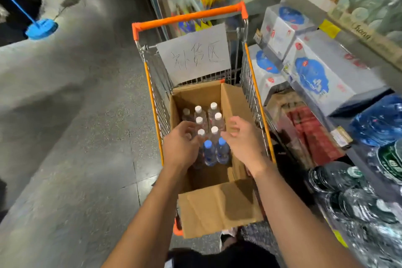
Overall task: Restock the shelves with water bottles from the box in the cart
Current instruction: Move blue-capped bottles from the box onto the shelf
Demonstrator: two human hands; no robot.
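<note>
An open cardboard box (236, 104) stands inside an orange-framed wire cart (188, 17). Several water bottles stand upright in it: white-capped ones (214, 106) toward the far end and two blue-capped ones (208, 144) nearer to me. My left hand (181, 147) hovers over the left side of the bottles, fingers curled beside a white cap, holding nothing. My right hand (240, 139) hangs over the right side of the box, fingers apart and empty. The near part of the box floor is bare.
Shelves (369, 43) run along the right, with white and blue cartons (313, 72), wrapped packs of bottles (359, 200) and large blue jugs (378, 122). A handwritten paper sign (193, 56) hangs in the cart. A blue mop (41, 28) lies on the grey floor at far left.
</note>
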